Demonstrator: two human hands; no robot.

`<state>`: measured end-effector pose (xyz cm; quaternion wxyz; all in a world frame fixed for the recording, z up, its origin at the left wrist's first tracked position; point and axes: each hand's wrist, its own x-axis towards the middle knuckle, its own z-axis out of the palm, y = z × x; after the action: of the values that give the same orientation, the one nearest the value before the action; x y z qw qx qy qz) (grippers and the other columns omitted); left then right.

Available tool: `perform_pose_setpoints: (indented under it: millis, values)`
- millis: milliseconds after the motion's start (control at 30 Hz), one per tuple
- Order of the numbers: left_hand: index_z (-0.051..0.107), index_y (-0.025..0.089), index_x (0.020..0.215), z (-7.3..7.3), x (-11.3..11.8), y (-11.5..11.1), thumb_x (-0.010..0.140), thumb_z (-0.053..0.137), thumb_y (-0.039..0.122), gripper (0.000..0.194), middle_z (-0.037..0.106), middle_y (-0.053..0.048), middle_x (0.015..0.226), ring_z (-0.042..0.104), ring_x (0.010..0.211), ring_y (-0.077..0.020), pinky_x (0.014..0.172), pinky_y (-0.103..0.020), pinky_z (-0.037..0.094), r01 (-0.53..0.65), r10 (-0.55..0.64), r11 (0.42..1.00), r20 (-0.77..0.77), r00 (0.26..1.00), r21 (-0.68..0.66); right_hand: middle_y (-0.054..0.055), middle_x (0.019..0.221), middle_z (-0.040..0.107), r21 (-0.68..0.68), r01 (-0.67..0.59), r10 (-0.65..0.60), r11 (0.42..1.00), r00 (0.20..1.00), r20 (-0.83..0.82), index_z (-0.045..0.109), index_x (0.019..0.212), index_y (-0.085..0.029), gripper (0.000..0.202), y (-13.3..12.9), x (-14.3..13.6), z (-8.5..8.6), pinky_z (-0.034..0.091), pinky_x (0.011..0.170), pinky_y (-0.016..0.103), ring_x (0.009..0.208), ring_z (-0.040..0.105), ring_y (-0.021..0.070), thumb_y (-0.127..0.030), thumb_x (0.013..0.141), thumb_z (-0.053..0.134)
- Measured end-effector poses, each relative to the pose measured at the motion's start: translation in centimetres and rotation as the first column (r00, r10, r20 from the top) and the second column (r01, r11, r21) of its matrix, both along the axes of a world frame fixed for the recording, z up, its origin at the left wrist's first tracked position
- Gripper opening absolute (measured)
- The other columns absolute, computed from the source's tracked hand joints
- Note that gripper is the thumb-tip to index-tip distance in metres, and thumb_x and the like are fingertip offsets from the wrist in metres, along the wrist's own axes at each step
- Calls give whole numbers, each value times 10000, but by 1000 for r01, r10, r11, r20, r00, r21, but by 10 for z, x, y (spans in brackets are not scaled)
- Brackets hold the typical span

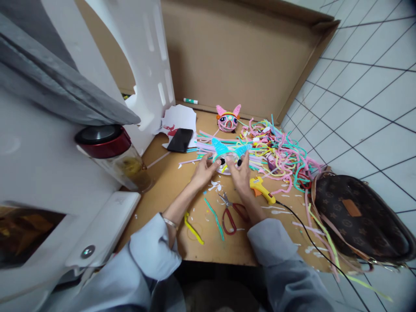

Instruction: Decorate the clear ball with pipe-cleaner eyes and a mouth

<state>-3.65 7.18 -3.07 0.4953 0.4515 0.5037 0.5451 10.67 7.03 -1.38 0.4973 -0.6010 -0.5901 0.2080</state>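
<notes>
Between my two hands is a small animal-head craft (224, 149) with blue pipe-cleaner ears and black eye pieces. My left hand (205, 168) grips its left side, the thumb beside one black eye. On the other side my right hand (239, 170) holds it, thumb pressed on the front near the other eye. Behind it sits a pink-eared animal head (228, 121) with big eyes. Close to my right forearm lie red-handled scissors (230, 212) and a yellow glue gun (261, 190). A teal pipe cleaner (214, 219) and a yellow one (193, 229) rest nearer to me.
Tangled pipe cleaners (286, 156) heap up at the right. A brown handbag (360, 216) stands beyond the glue gun's black cord. Left are a black phone (180, 140) on white paper, a glass bottle (120, 160) and a white power strip-like box (107, 227). Cardboard (240, 60) walls the back.
</notes>
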Motion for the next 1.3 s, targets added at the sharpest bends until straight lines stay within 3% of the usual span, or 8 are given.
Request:
perform_pose_setpoints:
  millis: [200,433,667,900,1167,1300]
  values:
    - [476,177,1355,11,0,-4,750,726,499,730,630,-124,1123,645,885,-201,665,-275,519,29,-28,998,23,999,-59,218,1492,426,-68,-13,0,998,982,-189,334,1467,-123,848,-5,0,12,295,1136,509,1388,411,313,-696,845,403]
    - [471,172,1352,14,0,-6,788,678,517,693,616,-151,1200,633,1015,-238,660,-261,527,37,-36,996,15,999,-77,226,1479,441,-88,0,-20,996,973,-231,305,1483,-86,925,-6,-1,17,289,1143,488,1378,424,309,-731,824,362]
    - [462,186,1368,8,0,-5,743,710,547,763,583,-164,1266,603,1101,-268,674,-268,526,31,-32,996,-15,999,-78,196,1522,393,-89,-4,-19,996,968,-252,293,1497,-100,965,-13,6,16,274,1153,477,1443,319,303,-781,813,289]
    - [477,187,1346,7,1,-3,747,710,508,718,595,-153,1215,615,1036,-237,655,-250,511,19,-21,996,-22,1000,-92,148,1587,296,-89,-7,-17,996,964,-267,313,1502,-156,923,-14,14,13,224,1186,441,1461,291,272,-790,832,270]
    - [488,180,1317,17,1,-8,716,732,515,730,616,-127,1141,638,905,-185,639,-230,511,29,-29,997,2,1000,-78,146,1452,500,-32,-4,-3,999,973,-232,357,1483,-194,808,-7,22,1,343,1118,469,1352,456,263,-730,885,272]
    - [508,185,1293,23,1,-12,701,747,501,713,630,-115,1098,642,920,-198,642,-238,519,10,-9,996,11,1000,-85,170,1357,574,-38,-6,-2,999,979,-205,414,1434,-160,804,-6,28,5,363,1090,472,1295,505,279,-723,874,288]
